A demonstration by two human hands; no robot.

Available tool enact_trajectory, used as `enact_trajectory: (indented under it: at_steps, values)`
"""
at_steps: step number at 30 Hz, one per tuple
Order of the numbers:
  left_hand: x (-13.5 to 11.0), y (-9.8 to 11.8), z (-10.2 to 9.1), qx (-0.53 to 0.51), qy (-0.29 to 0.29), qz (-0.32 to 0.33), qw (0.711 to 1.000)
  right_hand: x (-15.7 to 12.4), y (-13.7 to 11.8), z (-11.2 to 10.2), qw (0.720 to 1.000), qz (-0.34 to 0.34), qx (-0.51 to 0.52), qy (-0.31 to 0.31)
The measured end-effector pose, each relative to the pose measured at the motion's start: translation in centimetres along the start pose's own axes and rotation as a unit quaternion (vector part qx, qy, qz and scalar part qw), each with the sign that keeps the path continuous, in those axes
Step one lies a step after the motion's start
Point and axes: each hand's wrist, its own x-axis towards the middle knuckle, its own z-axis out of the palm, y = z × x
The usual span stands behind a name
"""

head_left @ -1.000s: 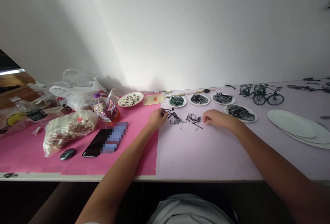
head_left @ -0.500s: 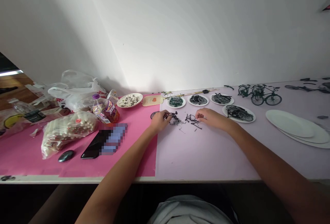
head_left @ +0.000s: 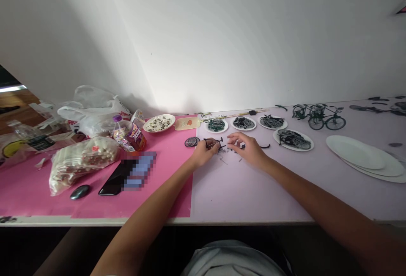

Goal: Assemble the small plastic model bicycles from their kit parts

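Just below and between my hands, tiny bits [head_left: 223,160] litter the tabletop [head_left: 241,195]. My left hand [head_left: 203,153] grips a black bike frame [head_left: 213,141], just brought over beside my curled right hand [head_left: 248,147], so it's within both hands' reach. Can't tell if the right's pinching anything.

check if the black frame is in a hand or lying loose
In hand: the left hand grips the frame between thumb and fingers. Cannot tell whether it also touches the table.
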Motion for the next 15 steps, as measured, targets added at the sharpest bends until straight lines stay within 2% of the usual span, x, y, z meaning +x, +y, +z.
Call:
enact_trajectory:
  at_steps: [6, 15]
  values:
    - [-0.1, 0.1, 0.2, -0.011, -0.018, -0.003, 1.000, -0.2, 0.4, 0.5, 1.000, 0.008, 0.020, -0.017]
    - [-0.4, 0.5, 0.4, 0.004, -0.001, 0.001, 1.000, -0.2, 1.2, 0.7, 0.999, 0.020, 0.032, -0.025]
